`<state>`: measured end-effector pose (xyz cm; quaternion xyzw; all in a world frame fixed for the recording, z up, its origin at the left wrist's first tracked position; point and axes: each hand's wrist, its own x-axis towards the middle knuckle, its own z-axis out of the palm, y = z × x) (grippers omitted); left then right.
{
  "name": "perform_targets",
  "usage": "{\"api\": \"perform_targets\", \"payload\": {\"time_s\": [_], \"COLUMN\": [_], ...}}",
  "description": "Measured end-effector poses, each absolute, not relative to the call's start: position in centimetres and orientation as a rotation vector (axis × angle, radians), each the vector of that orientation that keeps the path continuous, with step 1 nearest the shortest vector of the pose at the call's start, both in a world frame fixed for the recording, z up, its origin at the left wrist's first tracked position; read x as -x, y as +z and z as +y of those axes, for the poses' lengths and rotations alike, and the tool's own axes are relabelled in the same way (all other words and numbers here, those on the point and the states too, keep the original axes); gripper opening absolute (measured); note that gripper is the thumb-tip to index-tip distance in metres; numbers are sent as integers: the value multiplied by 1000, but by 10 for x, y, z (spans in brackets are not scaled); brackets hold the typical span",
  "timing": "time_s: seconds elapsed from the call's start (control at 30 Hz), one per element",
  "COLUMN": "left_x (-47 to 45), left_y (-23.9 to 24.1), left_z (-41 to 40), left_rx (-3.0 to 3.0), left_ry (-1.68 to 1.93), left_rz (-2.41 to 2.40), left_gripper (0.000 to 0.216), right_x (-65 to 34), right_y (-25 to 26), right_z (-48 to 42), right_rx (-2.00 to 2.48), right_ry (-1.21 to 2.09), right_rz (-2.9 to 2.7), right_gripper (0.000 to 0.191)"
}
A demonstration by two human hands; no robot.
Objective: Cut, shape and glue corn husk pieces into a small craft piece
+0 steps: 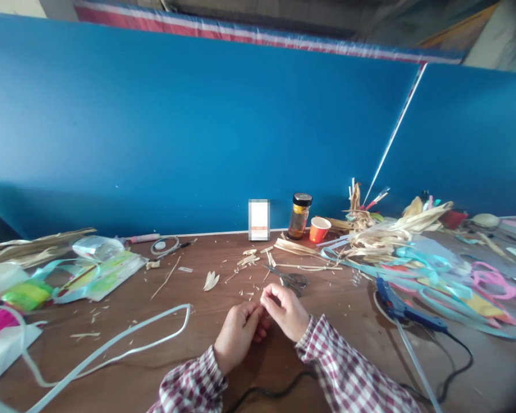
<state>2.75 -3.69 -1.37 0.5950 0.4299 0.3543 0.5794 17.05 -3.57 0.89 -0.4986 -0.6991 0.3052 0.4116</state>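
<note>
Above the brown table [189, 367], my left hand [239, 331] and my right hand [285, 310] meet, their fingertips pinched close together. Whatever lies between the fingers is too small or too hidden to name. Just beyond my right hand rests a pair of dark scissors [293, 280]. Small pale scraps of dried husk [249, 259] are scattered past my fingers. To the left of them lies a little cluster of cream petal-shaped pieces [211, 280].
A blue glue gun [395, 307] with a black cord lies at right, near tangled light-blue ribbons and a heap of dried husks [378, 241]. At the back stand a dark-lidded jar [300, 217] and an orange paper cup [320, 230]. A white cord [124, 332] loops at left.
</note>
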Motion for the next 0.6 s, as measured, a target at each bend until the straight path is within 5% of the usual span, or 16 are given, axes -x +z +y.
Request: {"api": "perform_targets", "payload": {"time_s": [0.6], "left_x": [7], "left_y": [-3], "left_z": [-13], "left_rx": [-1964], "left_ry": [1123], "left_rz": [1599], "left_gripper": [26], "right_x": [-195], "right_y": [-1], "right_z": [-16], "right_rx": [1663], "right_ry": [510], "right_rz": [-1902], "right_gripper": [17]}}
